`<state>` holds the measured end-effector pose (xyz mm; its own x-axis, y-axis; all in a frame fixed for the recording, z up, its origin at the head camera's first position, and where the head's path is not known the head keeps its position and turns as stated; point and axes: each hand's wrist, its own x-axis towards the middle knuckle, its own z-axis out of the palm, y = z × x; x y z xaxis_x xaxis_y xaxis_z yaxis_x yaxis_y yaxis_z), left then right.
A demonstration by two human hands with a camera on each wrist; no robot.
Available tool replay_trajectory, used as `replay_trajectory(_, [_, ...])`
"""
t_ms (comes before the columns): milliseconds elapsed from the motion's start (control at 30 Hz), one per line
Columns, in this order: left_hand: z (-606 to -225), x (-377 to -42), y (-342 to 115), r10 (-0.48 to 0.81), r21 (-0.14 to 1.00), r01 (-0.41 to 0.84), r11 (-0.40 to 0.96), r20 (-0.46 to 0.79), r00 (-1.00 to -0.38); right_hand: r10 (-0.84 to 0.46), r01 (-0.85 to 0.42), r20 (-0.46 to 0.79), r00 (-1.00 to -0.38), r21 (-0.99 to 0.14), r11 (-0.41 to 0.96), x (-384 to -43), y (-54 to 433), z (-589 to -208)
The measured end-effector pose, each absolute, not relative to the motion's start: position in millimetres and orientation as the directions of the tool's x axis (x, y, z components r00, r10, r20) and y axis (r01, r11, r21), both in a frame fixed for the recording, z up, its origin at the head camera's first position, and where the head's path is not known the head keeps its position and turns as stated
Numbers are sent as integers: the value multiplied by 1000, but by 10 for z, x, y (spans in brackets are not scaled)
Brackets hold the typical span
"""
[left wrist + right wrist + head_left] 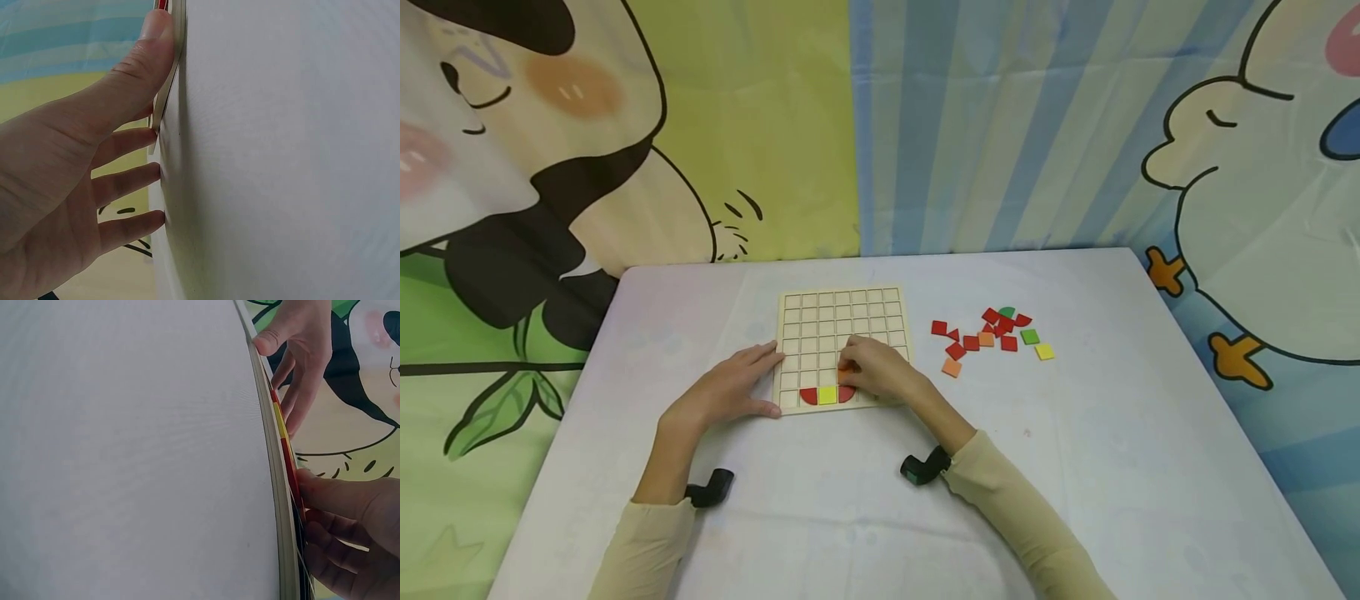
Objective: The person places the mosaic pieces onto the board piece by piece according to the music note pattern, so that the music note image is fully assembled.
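A pale wooden grid board (808, 329) lies on the table. In its bottom row sit a red quarter-round tile (808, 396), a yellow square tile (827, 395) and a second red quarter-round tile (847, 393). My right hand (880, 369) is over the board's lower right part, pinching an orange square tile (844, 377) just above the second red one; its fingers cover part of it. Against the board's left edge rests my left hand (726, 387), fingers extended and thumb near the lower corner. The left wrist view shows this thumb (140, 65) touching the board's side.
Right of the board lies a loose scatter of tiles: several red ones (1009, 343), orange squares (951, 367), a green square (1029, 336), a green rounded tile (1007, 312) and a yellow square (1044, 352). A white cloth covers the table (820, 500); patterned curtains (775, 125) hang behind.
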<state>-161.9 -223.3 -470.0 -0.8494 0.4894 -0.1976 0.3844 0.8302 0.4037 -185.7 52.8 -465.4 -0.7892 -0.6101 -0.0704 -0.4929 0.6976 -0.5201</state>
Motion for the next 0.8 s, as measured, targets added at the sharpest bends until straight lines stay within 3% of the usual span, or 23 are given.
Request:
replay_trajectory(400, [-4711, -1608, -2232, 485, 418, 372, 829, -204, -851, -606, -502, -71, -792, -489, 714, -1842, 506, -4663])
replay_trajectory(800, [-4733, -1615, -2242, 484, 397, 382, 835, -197, -853, -532, -394, -101, -841, -559, 729, -1932, 916, -4353])
